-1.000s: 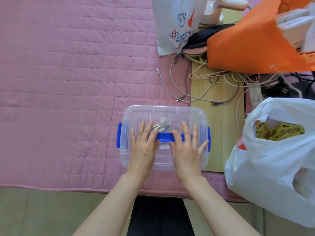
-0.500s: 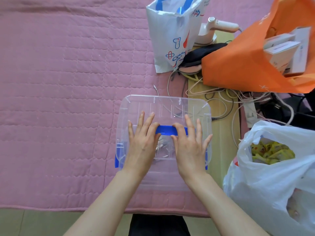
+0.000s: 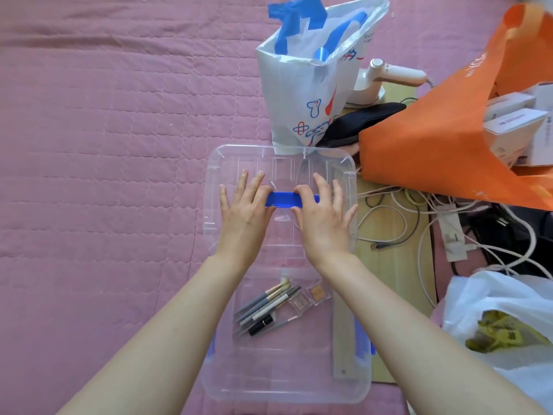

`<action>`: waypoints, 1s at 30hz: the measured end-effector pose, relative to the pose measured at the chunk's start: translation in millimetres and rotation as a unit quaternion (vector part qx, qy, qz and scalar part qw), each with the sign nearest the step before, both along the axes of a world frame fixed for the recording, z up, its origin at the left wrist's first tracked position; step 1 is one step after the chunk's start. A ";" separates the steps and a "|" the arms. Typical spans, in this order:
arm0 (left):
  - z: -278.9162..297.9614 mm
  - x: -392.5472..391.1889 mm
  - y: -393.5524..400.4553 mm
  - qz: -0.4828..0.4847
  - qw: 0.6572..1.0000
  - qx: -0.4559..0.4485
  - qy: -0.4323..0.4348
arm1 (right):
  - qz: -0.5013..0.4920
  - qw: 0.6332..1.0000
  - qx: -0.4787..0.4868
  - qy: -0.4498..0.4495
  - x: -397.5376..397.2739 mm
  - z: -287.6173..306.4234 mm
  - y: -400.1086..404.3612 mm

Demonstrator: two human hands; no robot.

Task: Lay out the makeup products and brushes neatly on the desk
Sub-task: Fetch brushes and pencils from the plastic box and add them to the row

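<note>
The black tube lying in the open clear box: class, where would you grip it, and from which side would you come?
Probably pinch the black tube at its middle, coming straight down from above. It lies flat on the bottom of the clear box, at the near edge of the row of brushes. The near side is free; the far side crowds the brushes. Both hands hold the lid.

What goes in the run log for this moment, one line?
phase: lid off | left hand + right hand: hold clear lid by blue handle | open box: brushes, compacts inside
</note>
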State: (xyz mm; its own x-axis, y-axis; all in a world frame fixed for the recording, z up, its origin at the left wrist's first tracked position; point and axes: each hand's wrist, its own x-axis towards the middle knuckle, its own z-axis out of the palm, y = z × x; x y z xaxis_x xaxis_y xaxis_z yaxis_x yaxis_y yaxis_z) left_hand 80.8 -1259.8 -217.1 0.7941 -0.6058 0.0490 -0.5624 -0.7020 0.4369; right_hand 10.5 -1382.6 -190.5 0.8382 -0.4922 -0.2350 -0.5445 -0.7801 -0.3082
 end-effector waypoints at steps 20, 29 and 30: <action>-100.2 24.0 -8.4 -0.035 0.968 0.195 0.151 | 0.065 0.984 0.016 0.166 19.8 -116.9 -12.2; -87.6 23.3 2.4 -0.055 0.966 0.206 0.146 | 0.092 0.983 0.014 0.157 9.2 -104.6 -19.2; -82.3 22.7 3.3 -0.054 0.967 0.204 0.144 | 0.088 0.985 0.013 0.150 7.4 -100.2 -19.4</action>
